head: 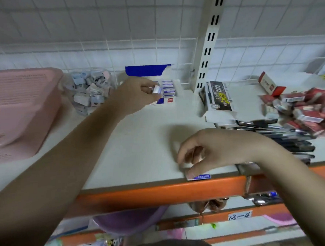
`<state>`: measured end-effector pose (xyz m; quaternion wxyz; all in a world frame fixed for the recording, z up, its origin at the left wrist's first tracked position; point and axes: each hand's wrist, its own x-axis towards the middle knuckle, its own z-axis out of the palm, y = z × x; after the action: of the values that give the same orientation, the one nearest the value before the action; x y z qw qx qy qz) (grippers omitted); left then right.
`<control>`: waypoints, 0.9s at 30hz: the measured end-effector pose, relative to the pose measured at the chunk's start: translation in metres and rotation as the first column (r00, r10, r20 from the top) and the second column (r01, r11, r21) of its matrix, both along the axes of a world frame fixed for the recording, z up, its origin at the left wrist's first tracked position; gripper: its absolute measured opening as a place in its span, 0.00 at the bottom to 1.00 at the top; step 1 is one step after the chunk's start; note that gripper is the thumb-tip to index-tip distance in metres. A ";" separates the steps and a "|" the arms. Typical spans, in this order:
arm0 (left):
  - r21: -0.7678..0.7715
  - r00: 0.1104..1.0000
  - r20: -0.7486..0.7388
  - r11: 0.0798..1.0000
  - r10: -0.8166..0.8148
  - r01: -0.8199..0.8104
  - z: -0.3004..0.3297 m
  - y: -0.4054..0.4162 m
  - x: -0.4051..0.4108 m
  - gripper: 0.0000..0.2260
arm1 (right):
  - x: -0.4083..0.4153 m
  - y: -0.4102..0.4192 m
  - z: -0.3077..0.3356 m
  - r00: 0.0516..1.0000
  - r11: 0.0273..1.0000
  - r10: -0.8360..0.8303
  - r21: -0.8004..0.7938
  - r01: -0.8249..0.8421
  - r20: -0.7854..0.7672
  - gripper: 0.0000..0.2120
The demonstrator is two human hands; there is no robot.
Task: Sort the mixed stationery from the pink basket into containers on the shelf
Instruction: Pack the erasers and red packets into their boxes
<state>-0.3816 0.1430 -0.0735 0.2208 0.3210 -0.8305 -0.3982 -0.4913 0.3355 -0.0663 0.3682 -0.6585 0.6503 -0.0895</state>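
Observation:
The pink basket (20, 107) lies at the far left of the white shelf (139, 140). My left hand (135, 96) reaches to the back and pinches a small white and blue eraser (157, 89) just in front of a blue and white box (168, 90) filled with the same erasers. My right hand (208, 148) hangs over the shelf's front edge, fingers curled, pinching a flat eraser (198, 176) with a blue ERASER label that rests on the edge.
A clear jar of small clips (89, 91) stands beside the basket. A black and white pen box (217, 99), loose dark pens (286, 140) and a pile of red boxes (305, 111) fill the right side. A slotted upright post (206, 50) rises behind. Lower shelves hold more goods.

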 end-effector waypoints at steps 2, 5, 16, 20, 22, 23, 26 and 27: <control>-0.099 1.000 0.029 0.995 0.005 -0.002 0.001 -0.003 -0.017 0.11 | 0.001 0.013 -0.002 1.000 1.000 -0.016 -0.007 0.016 -0.026 0.13; -0.207 0.998 0.066 0.978 0.020 -0.005 0.000 -0.008 -0.038 0.10 | 0.003 0.025 -0.007 0.996 0.996 -0.049 -0.081 0.043 -0.071 0.14; -0.321 0.986 0.150 0.939 -0.074 0.120 -0.010 -0.022 -0.059 0.09 | 0.004 0.038 -0.016 0.977 0.973 -0.205 -0.100 0.210 0.057 0.07; -0.311 0.971 0.188 0.929 -0.147 0.201 -0.007 -0.020 -0.061 0.08 | -0.005 0.036 -0.018 0.922 0.910 -0.321 -0.198 0.364 0.219 0.07; -0.321 0.942 0.270 0.904 -0.198 0.282 -0.005 -0.023 -0.062 0.09 | -0.009 0.035 -0.020 0.878 0.858 -0.378 -0.244 0.452 0.294 0.07; -0.328 0.926 0.311 0.890 -0.214 0.316 -0.002 -0.025 -0.062 0.09 | -0.010 0.035 -0.021 0.856 0.834 -0.398 -0.259 0.487 0.329 0.07; -0.292 0.863 0.420 0.859 -0.280 0.421 0.004 -0.031 -0.061 0.06 | -0.013 0.036 -0.022 0.813 0.782 -0.425 -0.291 0.551 0.397 0.07; -0.281 0.843 0.444 0.846 -0.304 0.453 0.005 -0.031 -0.061 0.05 | -0.013 0.036 -0.023 0.802 0.768 -0.433 -0.298 0.567 0.411 0.06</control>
<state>-0.4427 0.1121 -0.0681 0.0267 0.1703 -0.9650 -0.1976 -0.5044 0.3712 -0.0897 0.2847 -0.4964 0.7022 -0.4236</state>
